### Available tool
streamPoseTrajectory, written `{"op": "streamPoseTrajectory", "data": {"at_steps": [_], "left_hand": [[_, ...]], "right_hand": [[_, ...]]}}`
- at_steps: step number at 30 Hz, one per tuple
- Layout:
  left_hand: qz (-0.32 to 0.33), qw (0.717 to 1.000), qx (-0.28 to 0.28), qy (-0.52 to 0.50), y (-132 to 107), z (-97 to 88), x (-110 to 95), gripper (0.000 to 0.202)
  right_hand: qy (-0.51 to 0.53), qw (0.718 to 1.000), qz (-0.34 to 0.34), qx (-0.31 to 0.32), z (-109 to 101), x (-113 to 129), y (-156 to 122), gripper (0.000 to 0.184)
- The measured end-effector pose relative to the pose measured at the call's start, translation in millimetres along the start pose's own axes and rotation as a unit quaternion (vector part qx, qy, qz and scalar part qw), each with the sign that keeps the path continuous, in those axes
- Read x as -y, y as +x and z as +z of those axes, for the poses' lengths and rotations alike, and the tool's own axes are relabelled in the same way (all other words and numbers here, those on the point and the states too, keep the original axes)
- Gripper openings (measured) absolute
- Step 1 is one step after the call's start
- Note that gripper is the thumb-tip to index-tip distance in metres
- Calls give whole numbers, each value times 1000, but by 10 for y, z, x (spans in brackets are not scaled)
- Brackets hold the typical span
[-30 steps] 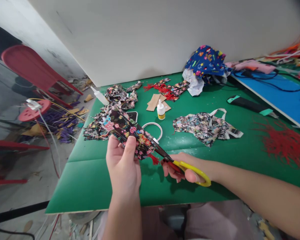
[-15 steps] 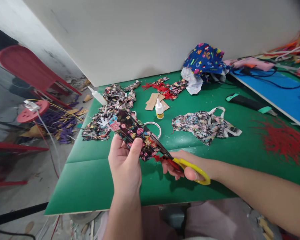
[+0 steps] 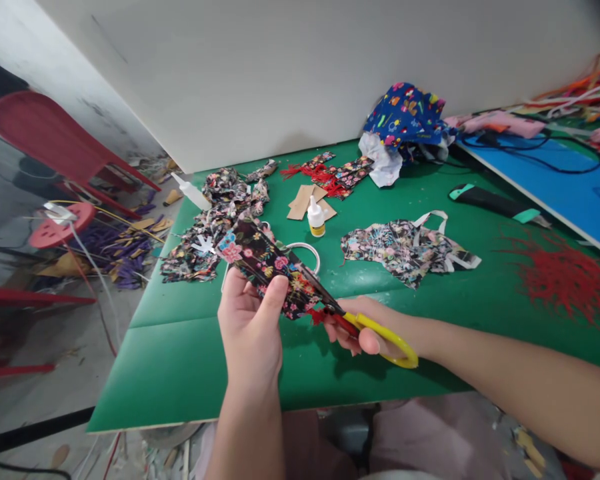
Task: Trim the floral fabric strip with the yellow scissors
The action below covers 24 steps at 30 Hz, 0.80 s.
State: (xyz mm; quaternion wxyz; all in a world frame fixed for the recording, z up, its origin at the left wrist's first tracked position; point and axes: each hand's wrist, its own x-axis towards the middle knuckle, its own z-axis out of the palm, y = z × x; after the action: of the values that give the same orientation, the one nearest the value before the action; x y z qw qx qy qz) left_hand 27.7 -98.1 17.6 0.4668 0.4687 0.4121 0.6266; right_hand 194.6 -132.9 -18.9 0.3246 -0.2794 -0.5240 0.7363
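Observation:
My left hand (image 3: 250,327) pinches a folded piece of black floral fabric (image 3: 265,261) above the green table (image 3: 190,360), thumb on top. In my right hand (image 3: 367,330) are scissors with yellow and red handles (image 3: 375,328), fingers through the loops. The dark blades lie along the fabric's right edge, partly hidden by it. A small red tassel end hangs at the fabric's lower corner.
On the table lie a heap of floral scraps (image 3: 215,220), a white ring (image 3: 305,257), a small glue bottle (image 3: 315,219), cardboard pieces (image 3: 303,200), a floral piece with white straps (image 3: 405,247), red threads (image 3: 565,280), a black and teal cutter (image 3: 495,203), blue fabric (image 3: 405,117). Red chairs (image 3: 45,133) stand left.
Both hands and the fabric have shifted slightly up and to the right in view. The scissors have slid a little further along the fabric's edge.

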Motion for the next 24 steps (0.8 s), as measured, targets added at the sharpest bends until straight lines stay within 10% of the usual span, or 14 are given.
{"op": "streamPoseTrajectory", "data": {"at_steps": [24], "left_hand": [[-15, 1000, 2, -18, 6, 15, -12, 19]], "right_hand": [[-82, 996, -21, -9, 17, 23, -10, 60]]}}
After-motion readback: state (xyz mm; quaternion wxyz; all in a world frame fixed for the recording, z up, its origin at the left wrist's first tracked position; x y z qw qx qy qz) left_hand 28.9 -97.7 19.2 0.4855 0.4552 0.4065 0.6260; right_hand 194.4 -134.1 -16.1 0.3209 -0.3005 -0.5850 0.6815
